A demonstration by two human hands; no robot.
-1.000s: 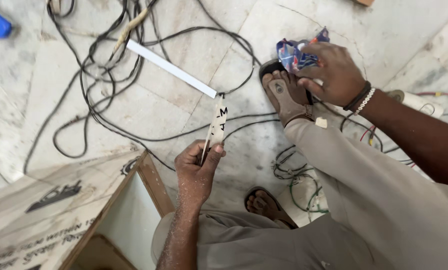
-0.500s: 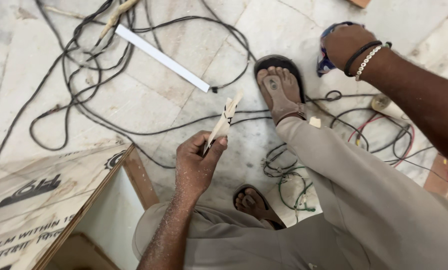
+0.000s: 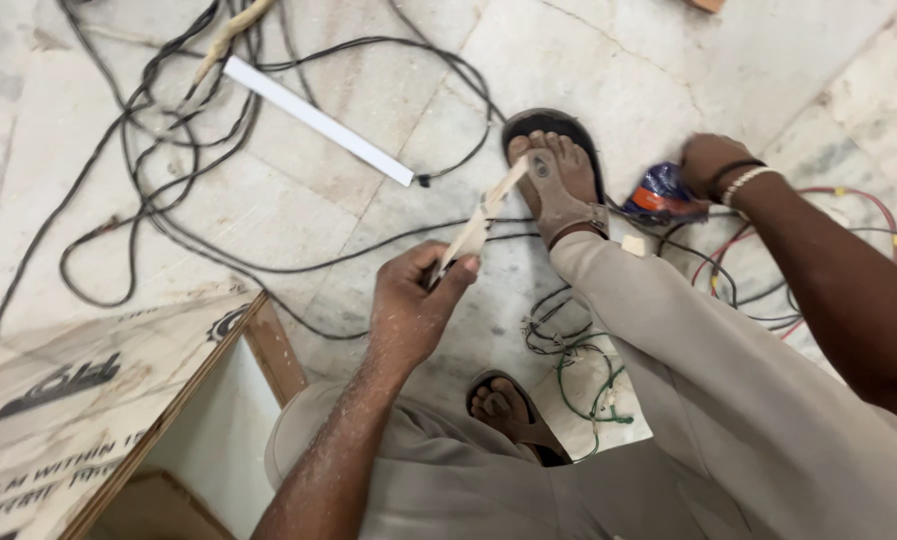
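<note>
1. View from above: a person sits low over a pale marble floor (image 3: 668,70), knees bent, both feet in dark sandals
2. The left hand (image 3: 408,310) holds a thin, pale wooden strip (image 3: 478,225). Thumb and fingers are pinched together on its near end, so the strip slants up and away, its far tip reaching the toes of the forward foot (image 3: 553,175). Gripping it at one end seems to keep most of its length free
3. The right hand (image 3: 710,162), with beaded bracelets at the wrist, rests on the floor just right of that foot, on a crumpled blue and orange packet (image 3: 658,198). The fingers curl over the packet; whether they truly grip it or only touch it cannot be told
4. Black cables (image 3: 168,200) loop across the floor to the left; red and green wires (image 3: 588,380) tangle near the feet and under the right arm
5. A long white flat bar (image 3: 318,120) lies slantwise among the cables, well apart from both hands
6. At lower left, a plywood box (image 3: 98,400) with printed film on top stands beside the left knee, its white inner face showing
</note>
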